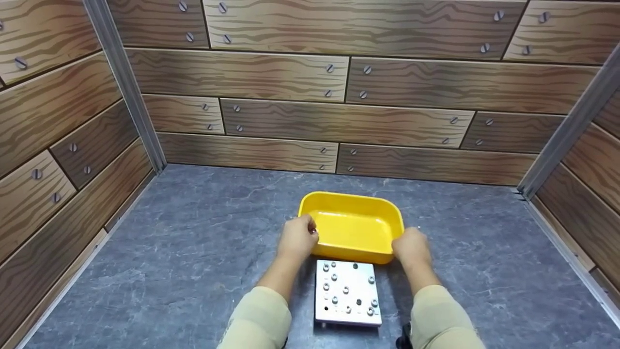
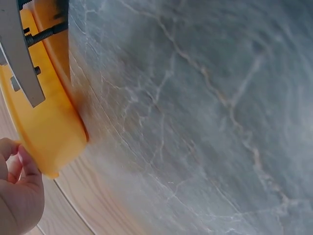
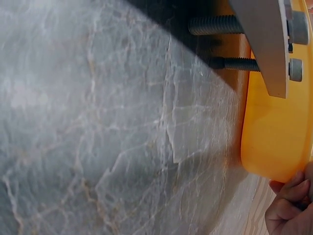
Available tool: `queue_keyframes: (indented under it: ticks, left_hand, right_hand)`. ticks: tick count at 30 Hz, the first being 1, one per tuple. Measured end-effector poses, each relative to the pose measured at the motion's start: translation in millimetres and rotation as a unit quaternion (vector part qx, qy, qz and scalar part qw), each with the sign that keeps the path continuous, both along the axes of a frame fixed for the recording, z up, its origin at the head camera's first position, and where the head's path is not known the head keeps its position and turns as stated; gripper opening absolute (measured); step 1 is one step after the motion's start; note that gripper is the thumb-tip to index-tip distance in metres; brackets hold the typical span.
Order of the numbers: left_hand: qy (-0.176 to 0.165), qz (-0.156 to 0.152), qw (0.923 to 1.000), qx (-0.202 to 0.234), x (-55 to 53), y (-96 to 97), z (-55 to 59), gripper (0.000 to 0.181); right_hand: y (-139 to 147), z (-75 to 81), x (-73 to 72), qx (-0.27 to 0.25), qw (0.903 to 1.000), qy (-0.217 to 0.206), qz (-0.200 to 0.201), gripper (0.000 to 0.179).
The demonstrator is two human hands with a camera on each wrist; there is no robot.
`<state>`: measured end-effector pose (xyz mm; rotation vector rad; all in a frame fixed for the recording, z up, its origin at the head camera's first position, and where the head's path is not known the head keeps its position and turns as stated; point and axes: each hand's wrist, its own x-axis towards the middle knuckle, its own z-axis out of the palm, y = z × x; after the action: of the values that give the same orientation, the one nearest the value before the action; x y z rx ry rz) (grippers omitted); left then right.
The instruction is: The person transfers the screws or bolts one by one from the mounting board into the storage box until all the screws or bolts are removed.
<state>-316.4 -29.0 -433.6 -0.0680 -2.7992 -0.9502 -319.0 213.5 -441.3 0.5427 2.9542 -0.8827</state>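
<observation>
A yellow plastic tray [image 1: 351, 254] with rounded corners stands on the grey floor, with nothing visible inside it. My left hand [image 1: 296, 237] pinches its left rim, thumb and fingers meeting at the edge, as the left wrist view also shows. On the opposite side my right hand [image 1: 412, 246] grips the right rim with curled fingers [image 3: 288, 203]. Just in front of the tray, between my forearms, lies a silver metal plate [image 1: 339, 310] fitted with several bolts. Threaded bolt ends [image 3: 215, 24] stick out beneath the plate in the right wrist view.
Marbled grey flooring [image 1: 218, 232] surrounds the tray and plate. Behind them rises a wood-patterned back wall [image 1: 271, 116], with similar side walls to the left [image 1: 38, 135] and right. Metal corner posts [image 1: 127, 82] join the walls.
</observation>
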Motion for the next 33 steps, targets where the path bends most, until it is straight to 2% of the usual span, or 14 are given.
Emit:
queue_keyframes:
  ticks: [5, 10, 15, 23, 30, 33]
  left_hand:
    - [0.0, -0.005, 0.9999, 0.009, -0.3, -1.4, -0.6, 0.009]
    - [-0.008, -0.013, 0.9992, 0.036, -0.9, -4.1, -2.4, 0.009]
    - [-0.019, -0.031, 0.9976, 0.058, 0.7, -6.5, -0.7, 0.01]
    - [-0.016, -0.085, 0.9923, 0.088, 10.5, -8.9, 4.1, 0.011]
    - [0.019, -0.15, 0.9827, 0.108, 24.5, -12.2, 5.8, 0.009]
    - [0.022, -0.17, 0.9787, 0.114, 31.4, -13.9, 6.3, 0.009]
  right_hand:
    - [0, 0.0, -0.4, 0.002, 1.0, 0.007, 0.002, 0.023]
    - [-1, 0.7, 0.1, -0.003, 1.0, 0.004, 0.001, 0.024]
    - [-1, 1.4, 0.8, 0.001, 1.0, 0.003, 0.001, 0.024]
    - [-1, 0.5, 1.1, 0.001, 0.9999, 0.011, 0.0, 0.022]
    - [0, 0.6, 0.4, 0.002, 1.0, 0.003, -0.002, 0.023]
    - [-1, 0.4, 0.0, 0.005, 1.0, 0.004, 0.0, 0.023]
